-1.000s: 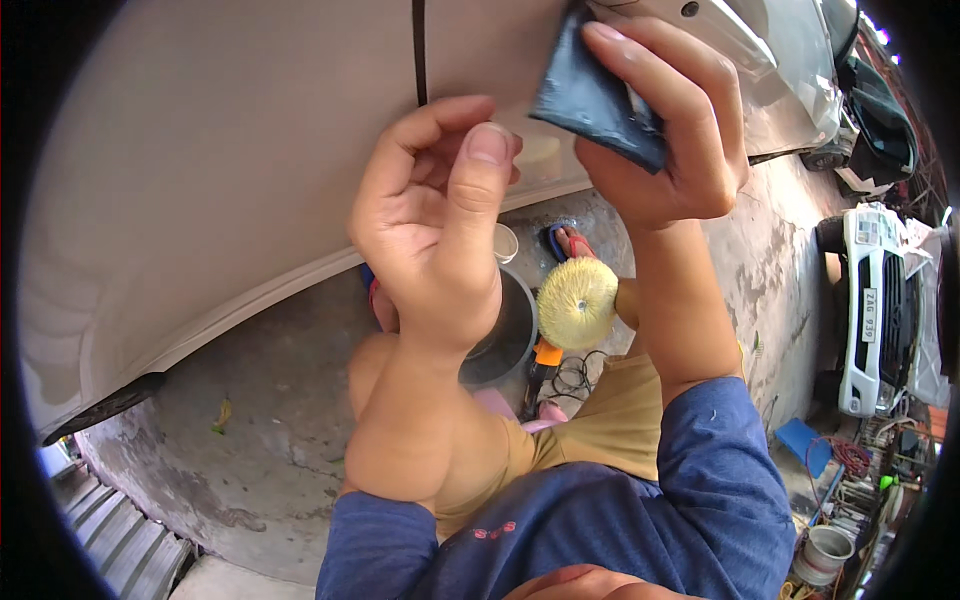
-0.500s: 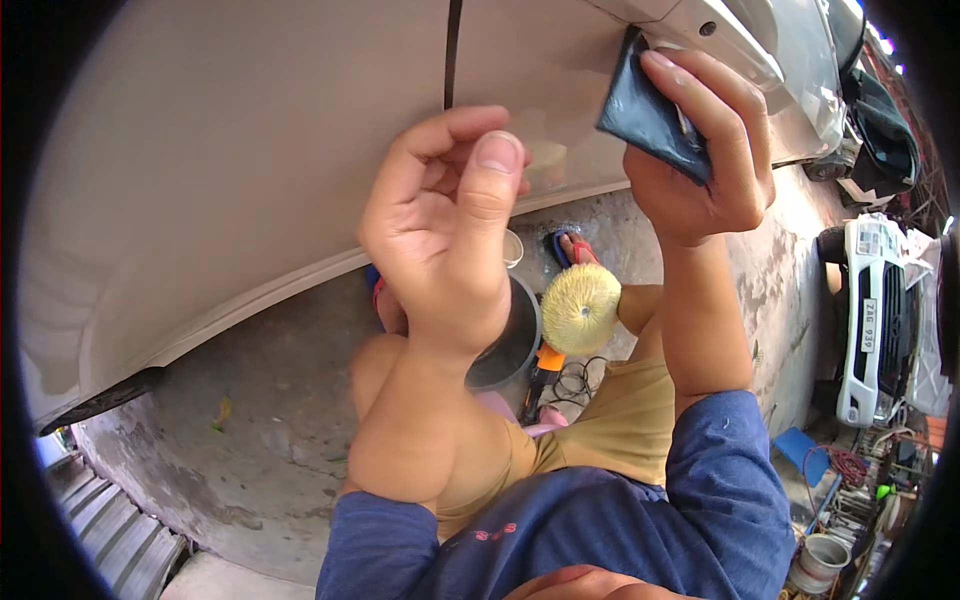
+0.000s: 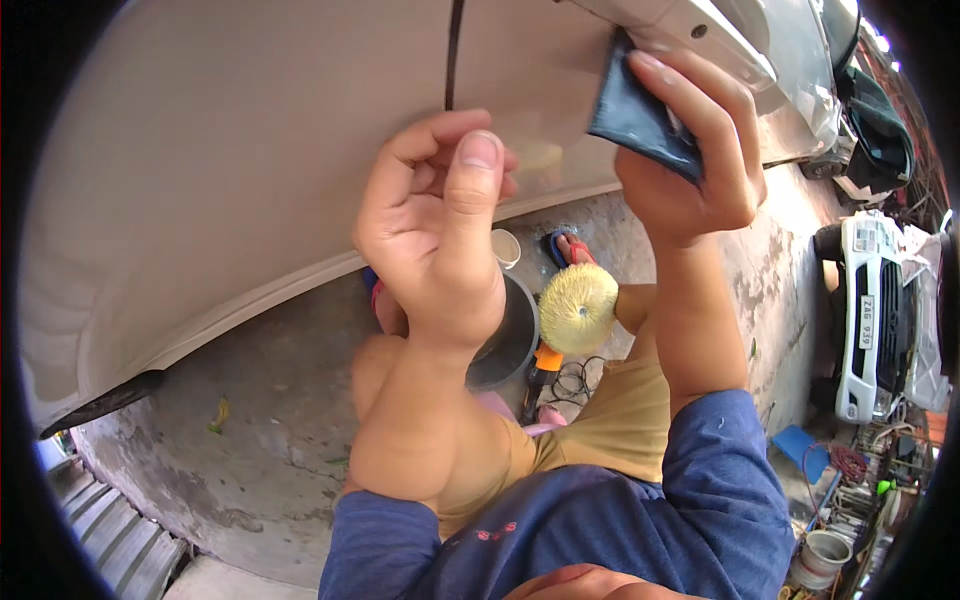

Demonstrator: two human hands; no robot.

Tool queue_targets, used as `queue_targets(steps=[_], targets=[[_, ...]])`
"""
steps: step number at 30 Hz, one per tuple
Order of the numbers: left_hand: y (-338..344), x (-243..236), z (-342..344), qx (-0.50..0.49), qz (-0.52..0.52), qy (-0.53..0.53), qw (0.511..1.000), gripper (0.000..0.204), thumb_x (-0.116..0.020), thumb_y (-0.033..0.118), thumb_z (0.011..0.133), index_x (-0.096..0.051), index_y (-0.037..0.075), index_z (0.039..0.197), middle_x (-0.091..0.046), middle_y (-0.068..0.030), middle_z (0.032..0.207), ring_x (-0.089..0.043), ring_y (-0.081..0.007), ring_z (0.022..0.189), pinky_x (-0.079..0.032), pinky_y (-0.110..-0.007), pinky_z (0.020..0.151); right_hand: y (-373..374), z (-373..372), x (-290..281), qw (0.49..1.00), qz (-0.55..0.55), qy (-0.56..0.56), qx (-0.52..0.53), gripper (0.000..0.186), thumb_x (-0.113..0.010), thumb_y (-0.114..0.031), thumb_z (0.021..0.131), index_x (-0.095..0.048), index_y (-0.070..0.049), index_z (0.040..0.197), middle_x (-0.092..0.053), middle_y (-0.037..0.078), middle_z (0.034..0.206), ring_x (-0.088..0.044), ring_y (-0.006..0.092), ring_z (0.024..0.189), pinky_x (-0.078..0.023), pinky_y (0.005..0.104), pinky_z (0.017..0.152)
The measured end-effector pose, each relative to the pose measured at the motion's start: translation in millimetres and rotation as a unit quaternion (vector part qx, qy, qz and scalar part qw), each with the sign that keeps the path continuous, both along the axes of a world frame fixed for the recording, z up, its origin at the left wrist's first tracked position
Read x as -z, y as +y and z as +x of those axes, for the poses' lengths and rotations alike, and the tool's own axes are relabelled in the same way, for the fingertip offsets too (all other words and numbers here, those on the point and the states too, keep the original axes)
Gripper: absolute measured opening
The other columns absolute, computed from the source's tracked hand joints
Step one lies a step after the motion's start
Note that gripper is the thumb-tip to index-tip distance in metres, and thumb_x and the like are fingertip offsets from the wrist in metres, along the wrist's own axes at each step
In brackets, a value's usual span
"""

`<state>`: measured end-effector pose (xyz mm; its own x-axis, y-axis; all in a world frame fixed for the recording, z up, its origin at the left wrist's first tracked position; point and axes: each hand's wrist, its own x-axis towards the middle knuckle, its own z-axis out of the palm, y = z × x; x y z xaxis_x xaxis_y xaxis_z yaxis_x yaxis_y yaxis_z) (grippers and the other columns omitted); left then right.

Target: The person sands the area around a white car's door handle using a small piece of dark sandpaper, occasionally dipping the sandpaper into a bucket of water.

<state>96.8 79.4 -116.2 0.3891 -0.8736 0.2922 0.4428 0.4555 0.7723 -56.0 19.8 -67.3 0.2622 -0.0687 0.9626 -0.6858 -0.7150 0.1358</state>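
My right hand (image 3: 700, 150) grips a dark blue-grey flat pad (image 3: 645, 115), rectangular with a wet-looking sheen. Thumb and fingers clasp its right side, and its face is held close to the pale car door panel (image 3: 270, 130), below a handle-like white part (image 3: 725, 45). Whether the pad touches the panel I cannot tell. My left hand (image 3: 440, 220) is raised before the same panel, left of a dark vertical seam's lower end. Its fingers curl loosely, the thumb stands apart, and nothing shows in it.
Between my legs stand a dark bucket (image 3: 510, 335), a small white cup (image 3: 506, 247) and a power polisher with a round yellow wool pad (image 3: 579, 309). Its black cord (image 3: 575, 378) coils on the concrete floor (image 3: 270, 400). A white car bumper (image 3: 862, 310) and clutter lie at right.
My right hand and the pad have shifted slightly left. My left hand has also drifted a little left, with its fingers still loosely curled.
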Motion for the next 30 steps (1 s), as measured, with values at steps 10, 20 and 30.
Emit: queue_targets(steps=[10,20,30], targets=[[-1,1,-1,-0.01,-0.014,0.006,1.0,0.019,-0.063,0.014,0.102,-0.068,-0.003,0.11,-0.069,-0.0083,0.084,-0.061,-0.0151,0.073,-0.051,-0.03,0.066,-1,-8,-6,0.998,-0.032,0.045,0.01,0.023,-0.075,0.009,0.075,-0.077,0.002,0.096,-0.076,0.017,0.093,-0.074,0.0246,0.079,-0.058,0.0287,0.073],[-1,2,-2,-0.003,-0.025,0.005,1.0,0.019,-0.063,0.013,0.101,-0.067,-0.004,0.11,-0.069,-0.0083,0.082,-0.06,-0.0148,0.071,-0.05,-0.03,0.066,-3,-10,1,0.998,-0.052,0.041,0.025,0.021,-0.078,0.007,0.075,-0.075,0.003,0.095,-0.076,0.017,0.09,-0.074,0.0254,0.08,-0.059,0.0309,0.074],[-2,-3,0,-0.01,-0.023,0.01,1.0,0.019,-0.062,0.011,0.101,-0.067,-0.005,0.11,-0.069,-0.0089,0.081,-0.061,-0.0154,0.07,-0.05,-0.03,0.066,-13,-6,0,0.999,-0.034,0.001,-0.007,0.026,-0.084,0.007,0.072,-0.074,0.003,0.096,-0.075,0.017,0.091,-0.073,0.0254,0.079,-0.059,0.0316,0.073]])
